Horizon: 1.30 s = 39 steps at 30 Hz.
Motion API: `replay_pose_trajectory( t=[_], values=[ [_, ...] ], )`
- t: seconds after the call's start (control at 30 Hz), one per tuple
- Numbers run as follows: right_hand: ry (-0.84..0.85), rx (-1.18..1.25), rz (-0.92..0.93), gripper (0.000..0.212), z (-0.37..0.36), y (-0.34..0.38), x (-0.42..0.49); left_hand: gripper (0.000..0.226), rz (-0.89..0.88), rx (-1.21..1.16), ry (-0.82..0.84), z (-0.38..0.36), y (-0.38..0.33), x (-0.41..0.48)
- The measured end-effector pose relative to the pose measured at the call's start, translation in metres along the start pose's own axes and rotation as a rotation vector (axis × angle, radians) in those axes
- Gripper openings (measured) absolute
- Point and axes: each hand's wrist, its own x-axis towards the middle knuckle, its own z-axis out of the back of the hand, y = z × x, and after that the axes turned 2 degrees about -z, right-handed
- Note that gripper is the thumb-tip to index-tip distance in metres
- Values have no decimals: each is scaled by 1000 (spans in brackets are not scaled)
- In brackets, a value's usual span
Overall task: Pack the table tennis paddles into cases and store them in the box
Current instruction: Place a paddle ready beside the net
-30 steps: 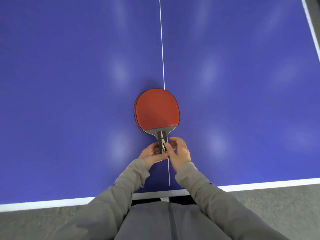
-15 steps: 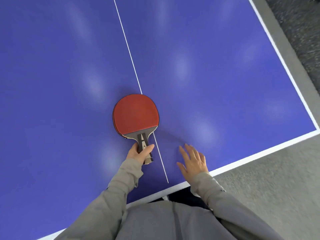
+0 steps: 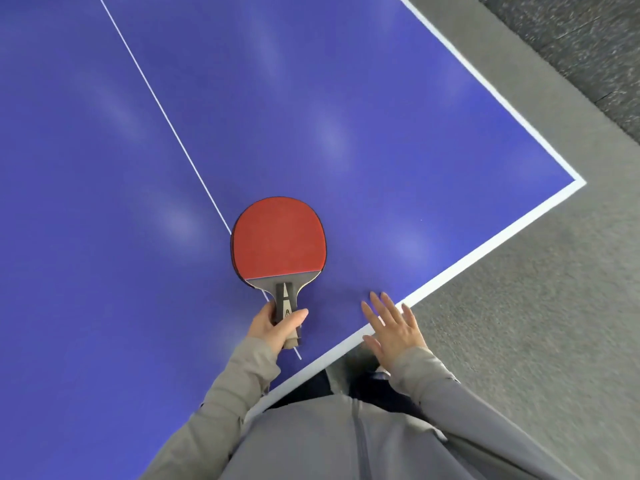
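Note:
A red-faced table tennis paddle [image 3: 278, 237] with a dark handle is over the blue table [image 3: 381, 116], its blade pointing away from me. A second red edge shows along the blade's left side, possibly another paddle beneath. My left hand [image 3: 277, 327] grips the handle, thumb across its top. To the right, my right hand [image 3: 393, 327] is spread with straight fingers over the table's near edge and holds nothing. No case or box is in view.
The table's white border [image 3: 485, 247] runs diagonally to a corner [image 3: 581, 183] at the right. Grey floor [image 3: 554, 323] lies beyond, with darker floor [image 3: 588, 39] at the top right. A thin white centre line [image 3: 162, 109] crosses the table.
My right hand let go of the handle and moved right, opening over the table edge. My left hand kept the handle. The view swung right, bringing the table corner into sight.

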Motion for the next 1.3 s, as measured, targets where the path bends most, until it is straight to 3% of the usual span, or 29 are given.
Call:
replay_pose_trajectory(
  t=[0.17, 0.33, 0.53, 0.77, 0.87, 1.1, 1.3],
  values=[
    [-34, 104, -122, 74, -23, -70, -47, 28, -20, 29, 88, -91, 0, -19],
    [69, 258, -299, 71, -50, -149, -108, 23, -27, 90, 132, -193, 6, -35],
    [227, 435, -547, 63, -91, -234, -179, 60, -29, 175, 239, -293, 6, -55],
    [380, 674, -750, 61, -121, -283, -231, 39, -97, 290, 337, -366, -12, -58],
    [420, 734, -768, 60, -125, -302, -242, 54, -109, 357, 356, -395, -20, -49],
    [574, 803, -815, 51, -115, -393, -224, 56, -73, 364, 390, -472, -39, 2],
    [493, 823, -916, 51, -72, -502, -183, 57, -52, 356, 433, -556, -88, 37]
  ],
)
